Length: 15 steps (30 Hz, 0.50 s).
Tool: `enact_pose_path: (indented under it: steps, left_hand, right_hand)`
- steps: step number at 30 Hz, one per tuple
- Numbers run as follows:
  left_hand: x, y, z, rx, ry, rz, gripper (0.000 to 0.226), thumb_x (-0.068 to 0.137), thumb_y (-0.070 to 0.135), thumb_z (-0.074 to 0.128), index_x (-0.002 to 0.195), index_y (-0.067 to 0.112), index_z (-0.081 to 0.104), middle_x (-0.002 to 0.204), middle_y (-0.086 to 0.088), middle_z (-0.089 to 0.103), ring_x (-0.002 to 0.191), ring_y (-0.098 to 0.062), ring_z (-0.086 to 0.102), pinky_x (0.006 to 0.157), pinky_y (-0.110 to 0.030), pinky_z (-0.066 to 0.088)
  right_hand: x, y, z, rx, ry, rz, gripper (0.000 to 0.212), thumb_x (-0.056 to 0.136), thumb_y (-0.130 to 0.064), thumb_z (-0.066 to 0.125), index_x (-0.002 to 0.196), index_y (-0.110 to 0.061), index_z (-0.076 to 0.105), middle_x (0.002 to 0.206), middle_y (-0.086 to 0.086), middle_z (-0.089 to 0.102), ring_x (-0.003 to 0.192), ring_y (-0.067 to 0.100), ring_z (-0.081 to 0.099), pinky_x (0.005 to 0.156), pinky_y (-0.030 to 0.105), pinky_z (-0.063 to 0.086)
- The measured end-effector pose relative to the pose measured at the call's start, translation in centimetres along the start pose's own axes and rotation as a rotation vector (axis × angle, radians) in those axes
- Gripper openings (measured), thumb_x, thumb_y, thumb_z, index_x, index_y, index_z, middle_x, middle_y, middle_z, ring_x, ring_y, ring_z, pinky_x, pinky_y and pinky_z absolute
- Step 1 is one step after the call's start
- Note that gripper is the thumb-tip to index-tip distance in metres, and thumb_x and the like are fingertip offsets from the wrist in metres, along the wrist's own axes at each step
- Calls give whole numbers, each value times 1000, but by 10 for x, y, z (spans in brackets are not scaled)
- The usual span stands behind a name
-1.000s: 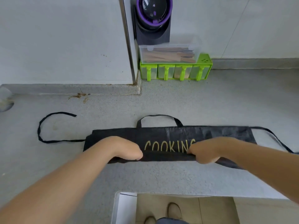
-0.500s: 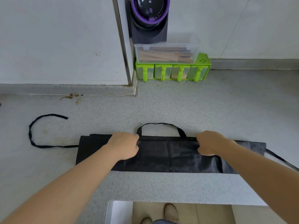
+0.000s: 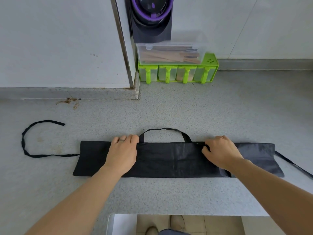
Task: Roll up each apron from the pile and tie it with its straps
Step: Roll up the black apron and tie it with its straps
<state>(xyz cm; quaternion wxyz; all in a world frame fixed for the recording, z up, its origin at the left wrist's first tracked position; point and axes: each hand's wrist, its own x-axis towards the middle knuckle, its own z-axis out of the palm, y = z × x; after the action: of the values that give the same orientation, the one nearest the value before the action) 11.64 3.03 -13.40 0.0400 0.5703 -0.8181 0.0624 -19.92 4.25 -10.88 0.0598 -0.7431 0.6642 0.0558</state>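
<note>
The grey tabletop (image 3: 169, 107) is crossed near its front edge by the black apron (image 3: 169, 160), folded into a long flat band. The left hand (image 3: 122, 153) is laid on it, fingers curled over the far fold, tips hidden. That fold is pinched by the right hand (image 3: 220, 151). The right strap (image 3: 294, 165) is cut off by the frame. The left strap (image 3: 25, 141) is curled toward the left edge.

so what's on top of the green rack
A clear lidded box of wooden sticks sits on the green rack. The rack's top under the box is covered.
</note>
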Motion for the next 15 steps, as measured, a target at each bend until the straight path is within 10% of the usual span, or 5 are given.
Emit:
enact_pose_path:
  steps: [7,15]
  left_hand:
    - [-14,50,-3,-152,-3,78,41,81,15,63,122,18,61,124,-3,58,114,-25,57,104,-58,39]
    - [-20,62,17,-80,-215,119,55,95,50,25,141,25,45,151,-2,38,138,-23,38,108,-59,31]
  right_hand:
    - [8,6,10,-5,11,-99,23,99,-39,32,91,-24,48,78,-6,60,74,17,52,87,32,37]
    - [16,19,17,108,104,-158,28,98,-40,40,84,-19,53,80,-2,61,66,15,43,79,31,39]
